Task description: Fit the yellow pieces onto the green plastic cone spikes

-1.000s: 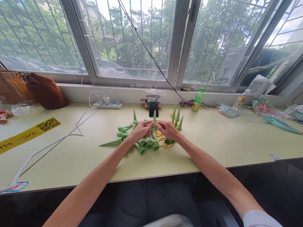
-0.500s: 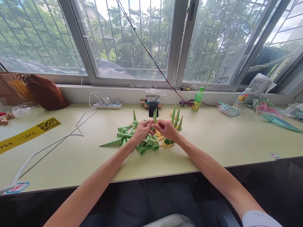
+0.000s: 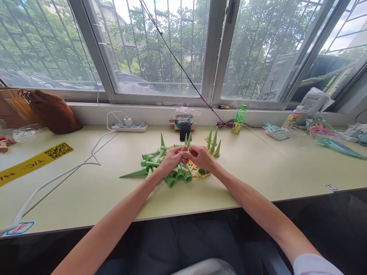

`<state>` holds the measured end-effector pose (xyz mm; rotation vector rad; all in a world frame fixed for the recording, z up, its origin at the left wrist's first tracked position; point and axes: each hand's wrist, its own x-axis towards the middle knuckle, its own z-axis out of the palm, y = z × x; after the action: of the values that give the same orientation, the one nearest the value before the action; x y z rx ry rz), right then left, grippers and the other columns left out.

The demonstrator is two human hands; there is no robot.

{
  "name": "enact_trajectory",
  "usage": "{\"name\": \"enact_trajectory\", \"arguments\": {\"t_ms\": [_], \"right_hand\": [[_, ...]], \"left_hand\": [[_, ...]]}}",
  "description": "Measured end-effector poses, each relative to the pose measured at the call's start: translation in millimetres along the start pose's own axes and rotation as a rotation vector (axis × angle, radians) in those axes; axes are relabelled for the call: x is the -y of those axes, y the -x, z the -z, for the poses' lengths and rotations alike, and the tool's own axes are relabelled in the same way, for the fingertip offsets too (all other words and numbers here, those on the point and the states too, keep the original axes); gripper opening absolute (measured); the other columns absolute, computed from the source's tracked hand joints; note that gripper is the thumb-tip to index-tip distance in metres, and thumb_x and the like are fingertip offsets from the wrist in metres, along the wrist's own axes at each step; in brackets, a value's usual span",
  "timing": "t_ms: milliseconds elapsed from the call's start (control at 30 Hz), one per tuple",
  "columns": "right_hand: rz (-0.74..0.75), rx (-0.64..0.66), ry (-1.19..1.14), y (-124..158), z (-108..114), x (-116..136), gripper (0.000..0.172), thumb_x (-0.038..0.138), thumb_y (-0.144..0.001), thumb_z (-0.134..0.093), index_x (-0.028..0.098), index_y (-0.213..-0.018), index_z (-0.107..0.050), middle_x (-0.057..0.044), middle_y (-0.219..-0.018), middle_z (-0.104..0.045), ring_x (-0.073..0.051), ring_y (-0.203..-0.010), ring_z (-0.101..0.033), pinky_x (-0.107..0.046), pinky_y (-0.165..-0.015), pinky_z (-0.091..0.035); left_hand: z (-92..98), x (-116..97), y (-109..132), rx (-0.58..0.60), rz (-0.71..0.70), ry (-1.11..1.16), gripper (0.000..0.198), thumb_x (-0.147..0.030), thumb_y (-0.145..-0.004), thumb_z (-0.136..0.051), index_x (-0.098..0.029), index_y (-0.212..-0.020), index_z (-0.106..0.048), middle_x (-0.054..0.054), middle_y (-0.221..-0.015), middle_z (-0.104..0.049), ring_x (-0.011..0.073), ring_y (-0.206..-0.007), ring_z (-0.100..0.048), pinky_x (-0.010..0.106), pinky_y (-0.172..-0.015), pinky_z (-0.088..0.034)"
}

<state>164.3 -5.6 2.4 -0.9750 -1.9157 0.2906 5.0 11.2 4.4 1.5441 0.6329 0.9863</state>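
My left hand [image 3: 172, 159] is closed around the lower part of a green watering spike [image 3: 188, 142], whose pointed tip sticks up between my hands. My right hand [image 3: 202, 157] pinches at the same spike from the other side; fingers hide its base and any small part there. Below and left of my hands lies a heap of loose green watering spikes [image 3: 149, 163], several with open threaded ends facing me. Small yellow valve pieces [image 3: 195, 170] are piled beneath my right hand. To the right stand a few upright spikes [image 3: 213, 144] with yellow pieces fitted on them.
Behind my hands a dark phone [image 3: 185, 131] leans against a small box. A green-capped bottle [image 3: 239, 119] stands back right, with packaged items [image 3: 276, 131] beyond. A power strip [image 3: 130, 127] and white cable [image 3: 69, 173] lie left, near a brown bag [image 3: 54, 112].
My right fingers have shifted slightly down and left against the held spike. My left hand stays nearly in place, and the heap looks the same.
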Motion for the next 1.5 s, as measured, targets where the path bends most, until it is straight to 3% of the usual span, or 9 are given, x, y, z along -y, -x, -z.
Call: {"name": "enact_trajectory", "arguments": {"t_ms": [633,1000,1500], "right_hand": [[0.038,0.035,0.001,0.6,-0.3,1.8,0.047,0.056,-0.089,-0.048,0.02,-0.063,-0.033,0.007,-0.055,-0.034,-0.008,-0.052,-0.026,-0.022,-0.05,-0.025],[0.008,-0.001,0.055,-0.6,0.2,-0.4,0.048,0.056,-0.088,-0.05,0.02,-0.062,-0.032,0.007,-0.054,-0.032,-0.008,-0.053,-0.024,-0.022,-0.051,-0.024],[-0.045,-0.056,0.003,-1.7,-1.1,-7.4,0.053,0.063,-0.082,-0.054,0.019,-0.059,-0.037,0.006,-0.051,-0.038,-0.008,-0.051,-0.028,-0.022,-0.05,-0.026]], "left_hand": [[4.3,0.9,0.6,0.04,0.0,0.0,0.037,-0.048,-0.084,-0.059,-0.013,-0.075,-0.061,0.001,-0.068,-0.056,0.0086,-0.055,-0.052,0.022,-0.052,-0.048],[0.3,1.7,-0.9,-0.018,0.018,0.014,0.042,-0.054,-0.081,-0.06,-0.014,-0.073,-0.058,0.0,-0.065,-0.056,0.0094,-0.052,-0.053,0.024,-0.05,-0.05],[-1.6,-1.8,1.2,0.038,0.008,0.005,0.036,-0.046,-0.081,-0.062,-0.012,-0.095,-0.066,0.008,-0.09,-0.066,0.0156,-0.076,-0.061,0.027,-0.066,-0.055]]}}
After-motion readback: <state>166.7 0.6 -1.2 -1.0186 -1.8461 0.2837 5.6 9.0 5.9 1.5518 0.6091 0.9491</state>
